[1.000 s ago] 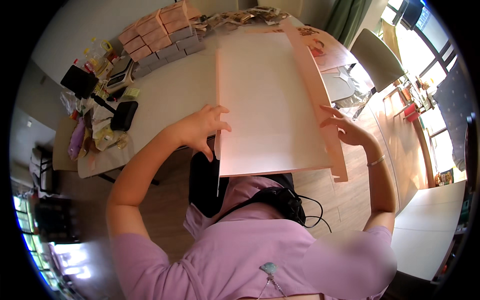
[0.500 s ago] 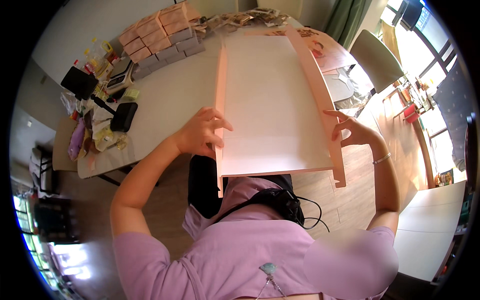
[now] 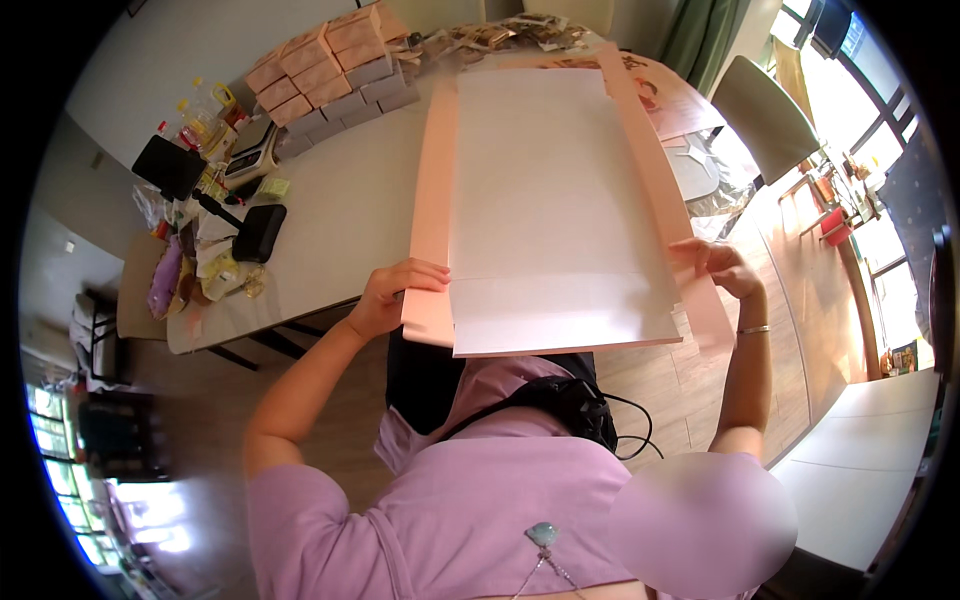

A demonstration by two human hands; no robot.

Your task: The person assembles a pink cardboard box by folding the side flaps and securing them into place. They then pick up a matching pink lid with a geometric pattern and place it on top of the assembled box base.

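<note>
I am seeing the counter (image 3: 340, 215) carrying a big flat pink cardboard sheet (image 3: 550, 200). My left hand (image 3: 385, 295) and right hand (image 3: 725, 268) are pinching its side flaps with curled fingers. Beyond the fingers, stacked boxes (image 3: 325, 60) are crowding the counter's far edge.

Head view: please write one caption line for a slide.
Both hands, left hand and right hand, grip a large pink flat cardboard sheet over a table.

The flat box blank (image 3: 560, 200) looks like matt cardboard, pink outside and plain white inside. The desk (image 3: 350, 220) has a smooth, pale, faintly glossy top. The floor (image 3: 800, 280) is polished wood.
</note>
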